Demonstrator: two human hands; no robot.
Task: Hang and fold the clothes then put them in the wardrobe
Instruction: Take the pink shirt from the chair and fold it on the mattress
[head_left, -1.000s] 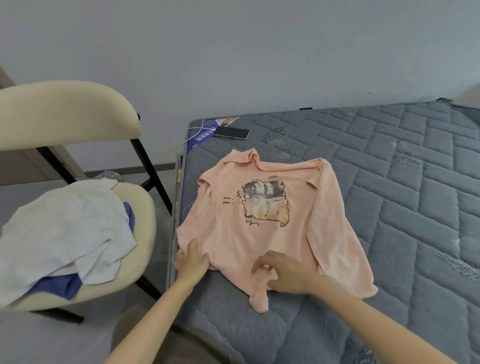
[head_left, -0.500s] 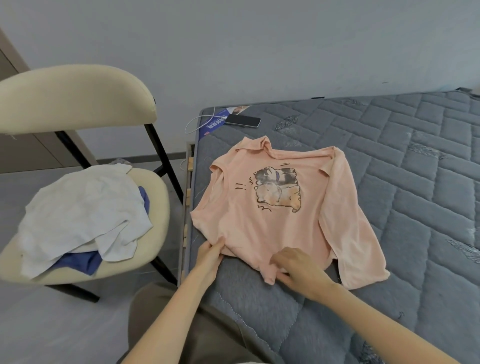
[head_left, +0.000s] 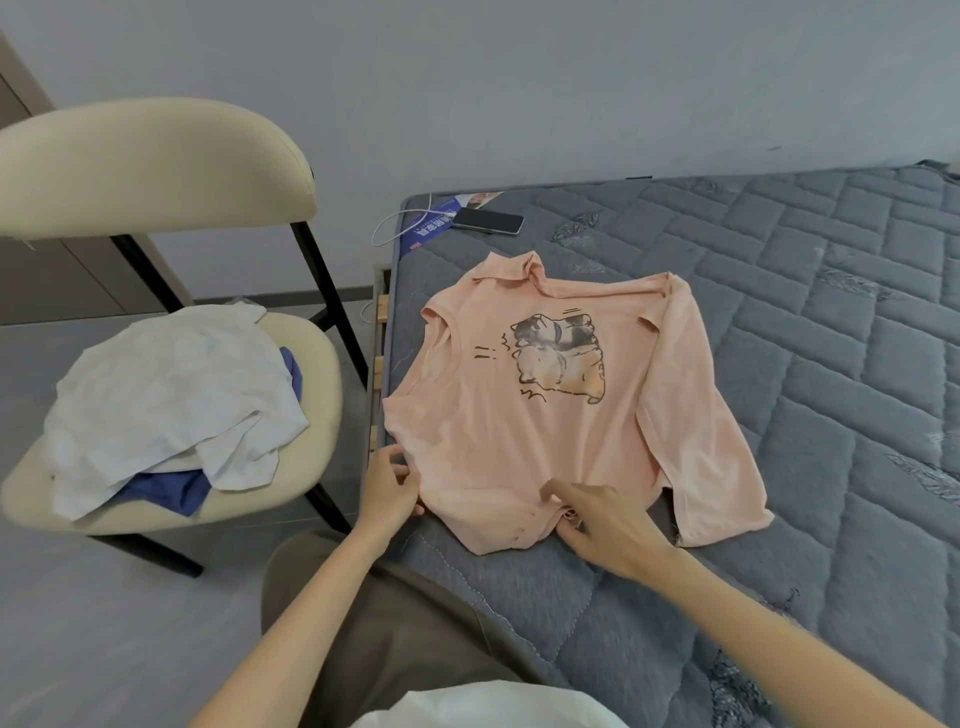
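Both hands pinch the pink shirt's (head_left: 524, 431) near hem.

A grey quilted mattress (head_left: 779, 364) fills the right of the frame. Near its upper-left corner a dark phone (head_left: 488, 222) lies flat, just beside a blue printed label (head_left: 430, 228), and a white cable (head_left: 387, 231) loops off the edge. A cream chair (head_left: 156, 166) with black legs stands at left.
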